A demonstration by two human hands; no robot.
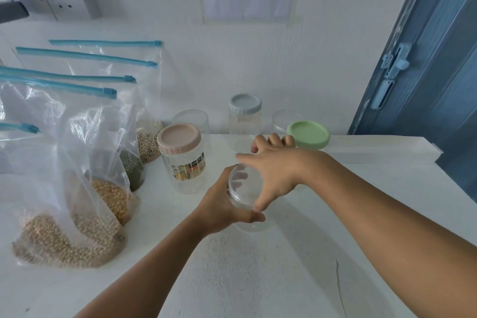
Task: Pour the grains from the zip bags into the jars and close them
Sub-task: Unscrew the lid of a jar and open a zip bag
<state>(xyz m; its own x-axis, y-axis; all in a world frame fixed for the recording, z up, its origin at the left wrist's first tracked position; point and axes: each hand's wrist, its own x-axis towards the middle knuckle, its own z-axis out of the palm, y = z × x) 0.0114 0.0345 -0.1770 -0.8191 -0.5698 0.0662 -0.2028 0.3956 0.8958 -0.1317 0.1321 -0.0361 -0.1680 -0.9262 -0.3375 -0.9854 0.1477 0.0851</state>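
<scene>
The clear jar point(247, 204) stands on the white counter point(296, 253), near its middle, and both your hands are on it. Your left hand point(227, 206) wraps round the jar's side, fingers and thumb curled against the clear wall. Your right hand point(273, 168) comes over the top, thumb and fingertips curled down around the clear lid point(242, 183), gripping its rim.

Just left of the jar stands a jar with a pink lid point(179, 137) and a printed label. Behind it, by the wall, sits an uncapped clear jar point(191, 119). A jar with a grey lid point(245, 104) stands further right along the wall, and a green lid point(308, 134) lies past your right fingers, beside another clear container point(282, 119).

Along the left of the counter, the zip bags point(77, 162) with blue sliders stand in a row, each with grains settled at the bottom: pale beans point(64, 242) nearest you, then yellow, dark green and light brown ones further back.
</scene>
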